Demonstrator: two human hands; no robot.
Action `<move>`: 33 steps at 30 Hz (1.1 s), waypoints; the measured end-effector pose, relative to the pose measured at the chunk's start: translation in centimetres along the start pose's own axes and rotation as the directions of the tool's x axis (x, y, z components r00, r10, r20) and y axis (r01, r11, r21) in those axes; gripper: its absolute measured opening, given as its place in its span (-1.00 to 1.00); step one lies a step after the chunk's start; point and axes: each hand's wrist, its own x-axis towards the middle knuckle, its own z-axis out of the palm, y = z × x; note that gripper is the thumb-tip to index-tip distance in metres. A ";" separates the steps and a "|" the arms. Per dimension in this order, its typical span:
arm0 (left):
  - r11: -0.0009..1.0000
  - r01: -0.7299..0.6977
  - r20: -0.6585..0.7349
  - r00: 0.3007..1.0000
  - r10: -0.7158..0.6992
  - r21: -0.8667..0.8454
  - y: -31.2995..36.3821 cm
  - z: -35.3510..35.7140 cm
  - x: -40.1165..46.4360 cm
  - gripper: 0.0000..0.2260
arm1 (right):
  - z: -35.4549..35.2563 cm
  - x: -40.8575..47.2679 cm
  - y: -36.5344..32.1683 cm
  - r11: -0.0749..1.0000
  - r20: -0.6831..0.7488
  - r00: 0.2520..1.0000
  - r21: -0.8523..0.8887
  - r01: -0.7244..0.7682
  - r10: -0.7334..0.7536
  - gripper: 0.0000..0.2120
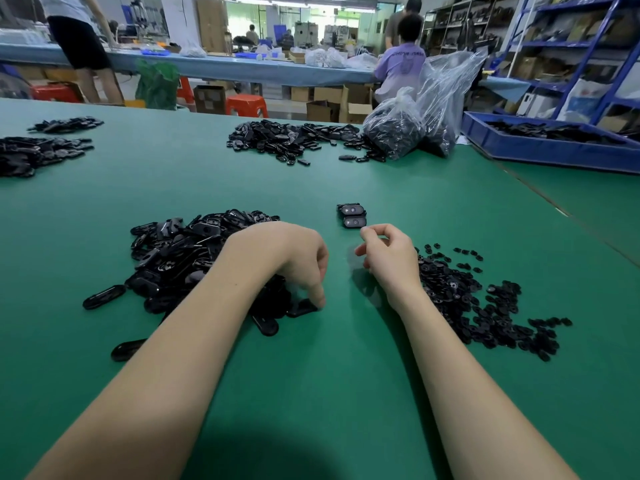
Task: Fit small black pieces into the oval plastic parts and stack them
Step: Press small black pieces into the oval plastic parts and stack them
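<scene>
Two bare arms, low and close, reaching out over a green table (329, 393). Left hand (294, 258) down at the near edge of a big heap of oval plastic parts (180, 258), fingers curled, thumb and fingertips (318, 296) pinching one oval part (301, 308) that lies on the green top. Right hand (391, 258) lifted a little, just beside a flat pile of small black pieces (485, 306); fingers bent in and close together, thumb against the first finger. Anything pinched there? Cannot tell, too small to see.

Past both hands, between them, two finished ovals (351, 216) with little round holes, lying touching each other.

Farther back: another heap of black parts (294, 138) in the middle, with two clear plastic bags (415, 123) of parts next to it. More black heaps (38, 150) far left. At the right edge, a blue tray (554, 152) holding black parts. Behind the table, red stools (246, 105), brown boxes (329, 102), blue shelves (571, 46), and a person in a purple shirt (401, 64) facing away.
</scene>
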 end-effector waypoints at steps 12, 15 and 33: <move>0.986 -0.088 -0.092 0.993 0.076 -0.142 -0.4 1.0 0.9 -0.90 | -0.4 0.0 -0.4 1.000 0.075 0.997 -0.025 -0.017 0.019 -0.86; 0.956 -0.133 -0.161 0.983 0.093 -0.260 -0.4 1.2 1.1 -0.89 | -0.8 0.1 -0.8 0.998 0.126 0.990 0.024 -0.066 0.062 -0.86; 0.045 -0.277 -0.280 0.951 -0.131 -0.960 0.8 3.4 3.5 -0.85 | -8.1 2.3 -0.8 0.743 -0.067 0.996 -0.669 0.001 -0.062 -0.67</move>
